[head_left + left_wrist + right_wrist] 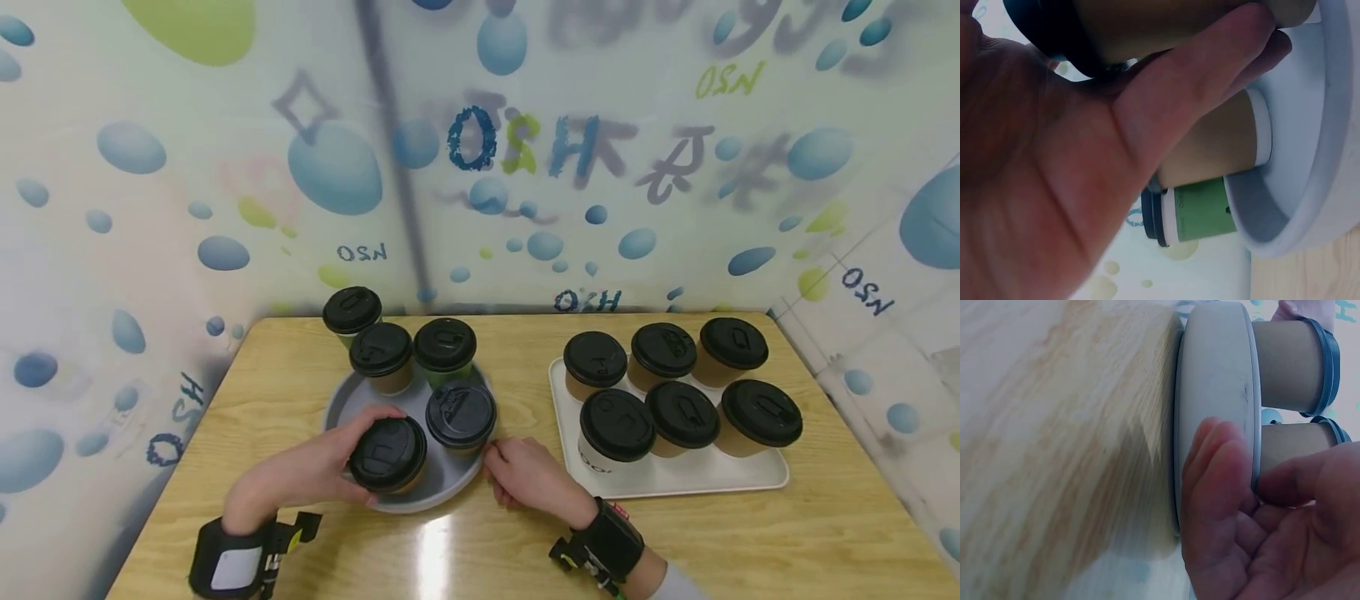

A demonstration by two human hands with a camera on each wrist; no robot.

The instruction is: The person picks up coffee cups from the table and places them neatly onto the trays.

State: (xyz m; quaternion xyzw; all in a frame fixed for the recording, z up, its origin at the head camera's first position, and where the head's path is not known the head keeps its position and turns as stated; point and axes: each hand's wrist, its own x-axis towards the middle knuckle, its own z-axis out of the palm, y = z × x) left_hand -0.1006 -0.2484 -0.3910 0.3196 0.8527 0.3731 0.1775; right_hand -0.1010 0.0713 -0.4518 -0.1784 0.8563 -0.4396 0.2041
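My left hand (341, 458) grips a brown paper coffee cup (1160, 25) with a black lid at the front left of a round grey tray (416, 502). Its thumb and fingers lie around the cup's side. At the tray's right edge, my right hand (528, 475) holds the rim, with the thumb at the top edge and curled fingers against the outer wall in the right wrist view. Close to that hand stands another lidded cup (460, 417). Farther back in the tray are a brown-sleeved cup (382, 354) and a green cup (445, 350).
Behind the round tray, a green cup (352, 312) stands on the wooden table (495, 550). On the right, a cream rectangular tray (690, 482) carries several black-lidded cups in two rows. A patterned wall (480, 217) rises behind the table.
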